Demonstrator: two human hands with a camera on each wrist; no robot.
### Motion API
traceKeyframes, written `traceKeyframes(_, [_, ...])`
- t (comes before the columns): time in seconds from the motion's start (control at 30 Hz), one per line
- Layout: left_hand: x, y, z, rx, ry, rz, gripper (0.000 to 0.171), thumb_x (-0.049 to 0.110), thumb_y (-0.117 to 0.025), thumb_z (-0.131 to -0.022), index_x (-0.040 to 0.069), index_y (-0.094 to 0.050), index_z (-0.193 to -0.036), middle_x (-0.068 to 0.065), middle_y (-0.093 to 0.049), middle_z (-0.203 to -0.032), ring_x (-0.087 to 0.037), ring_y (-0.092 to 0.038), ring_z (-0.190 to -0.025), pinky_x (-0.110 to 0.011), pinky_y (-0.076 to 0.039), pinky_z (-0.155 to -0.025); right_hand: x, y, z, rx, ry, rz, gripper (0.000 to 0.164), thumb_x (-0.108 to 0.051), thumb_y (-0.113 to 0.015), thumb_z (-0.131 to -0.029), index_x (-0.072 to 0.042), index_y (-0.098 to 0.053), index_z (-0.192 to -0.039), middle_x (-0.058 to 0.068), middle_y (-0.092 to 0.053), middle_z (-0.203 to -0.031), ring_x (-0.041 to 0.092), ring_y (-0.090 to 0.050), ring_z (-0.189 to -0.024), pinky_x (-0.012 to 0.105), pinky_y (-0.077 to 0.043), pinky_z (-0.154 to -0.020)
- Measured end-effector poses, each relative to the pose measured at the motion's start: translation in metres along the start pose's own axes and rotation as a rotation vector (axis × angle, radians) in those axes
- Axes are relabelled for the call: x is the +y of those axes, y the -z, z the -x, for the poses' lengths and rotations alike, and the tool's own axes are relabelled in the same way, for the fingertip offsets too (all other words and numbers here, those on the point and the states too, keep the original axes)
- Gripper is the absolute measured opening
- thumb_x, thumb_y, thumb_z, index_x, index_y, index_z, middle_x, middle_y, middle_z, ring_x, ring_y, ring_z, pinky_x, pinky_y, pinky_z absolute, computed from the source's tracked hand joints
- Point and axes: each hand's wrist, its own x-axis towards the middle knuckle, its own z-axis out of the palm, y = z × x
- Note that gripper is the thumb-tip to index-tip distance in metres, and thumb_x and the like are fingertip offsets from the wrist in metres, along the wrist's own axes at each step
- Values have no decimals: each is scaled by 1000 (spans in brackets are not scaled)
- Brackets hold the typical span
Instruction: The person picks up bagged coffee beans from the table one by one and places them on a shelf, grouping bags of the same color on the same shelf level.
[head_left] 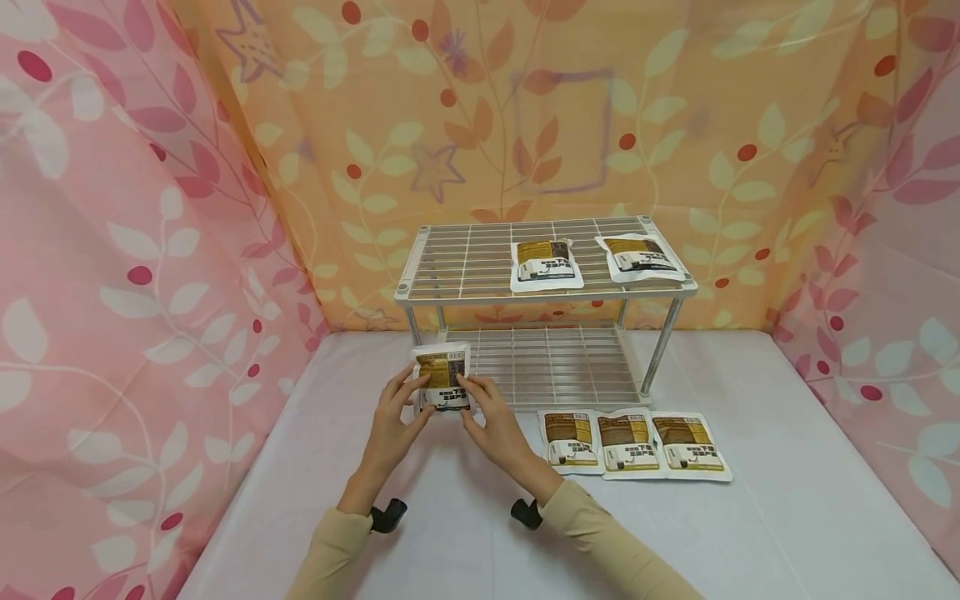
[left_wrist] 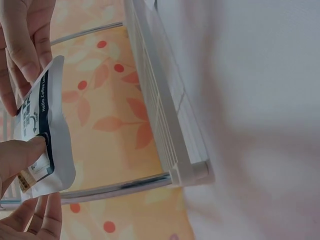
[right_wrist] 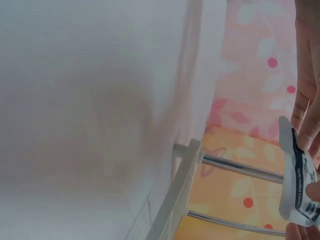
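Note:
A white coffee packet (head_left: 450, 392) with a gold-brown label is held upright in front of the left part of the rack. My left hand (head_left: 393, 421) pinches its left side, thumb on the printed front. The right hand (head_left: 498, 425) grips the opposite side, with thumb and fingertips at the edge. In the left wrist view, the packet (left_wrist: 57, 145) shows its white bottom seam above the table, with the left thumb (left_wrist: 22, 155) pressed to its face. The right wrist view catches only part of the packet (right_wrist: 295, 185) at the image edge.
A white two-tier wire rack (head_left: 450, 287) stands at the back of the table. Its top tier carries one coffee packet (head_left: 545, 265) near the middle and another packet (head_left: 641, 257) at the right. Three packets (head_left: 628, 443) lie in a row before its right front. Patterned cloth (head_left: 525, 108) encloses the table (head_left: 787, 500).

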Motion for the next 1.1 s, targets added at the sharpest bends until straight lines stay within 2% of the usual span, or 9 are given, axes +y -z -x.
traceKeyframes(0.23, [7, -1, -8, 36, -43, 8, 54, 1, -75, -74, 10, -58, -125, -17, -40, -141, -26, -51, -111, -39, -51, -77, 1, 7, -5, 48, 56, 25, 61, -1, -67, -82, -10, -44, -137, 11, -49, -126, 22, -50, -116, 34, -49, -90])
traceKeyframes(0.4, [10, 1, -17, 67, -69, 23, 53, 1, -75, -75, 8, -58, -124, -17, -41, -140, -25, -52, -106, -43, -52, -76, -2, 14, -12, 54, 92, 26, 62, 2, -67, -81, -9, -44, -138, 13, -48, -128, 24, -49, -117, 35, -48, -92])
traceKeyframes(0.53, [13, 3, -23, 84, -91, 24, 53, 1, -75, -74, 9, -58, -124, -17, -41, -140, -25, -51, -105, -44, -51, -76, -3, 19, -17, 61, 123, 37, 61, 1, -66, -82, -8, -44, -138, 14, -47, -128, 25, -51, -115, 36, -50, -88])
traceKeyframes(0.7, [15, 4, -29, 110, -109, 26, 53, 2, -75, -74, 9, -58, -124, -15, -41, -139, -25, -51, -108, -42, -51, -78, -5, 24, -23, 56, 144, 44, 62, 2, -65, -82, -8, -41, -139, 14, -45, -128, 23, -51, -112, 31, -51, -81])
traceKeyframes(0.9, [20, 6, -34, 127, -107, 37, 50, 4, -74, -76, 8, -58, -124, -15, -43, -136, -23, -51, -106, -36, -50, -82, -8, 31, -29, 52, 156, 63, 62, 3, -63, -83, -8, -41, -140, 14, -41, -130, 21, -50, -105, 27, -49, -71])
traceKeyframes(1.1, [25, 7, -40, 165, -140, 34, 52, 2, -74, -75, 6, -58, -125, -16, -45, -133, -25, -51, -104, -27, -47, -83, -11, 37, -36, 72, 182, 78, 64, 6, -64, -81, -7, -41, -139, 15, -39, -129, 22, -49, -101, 25, -48, -66])
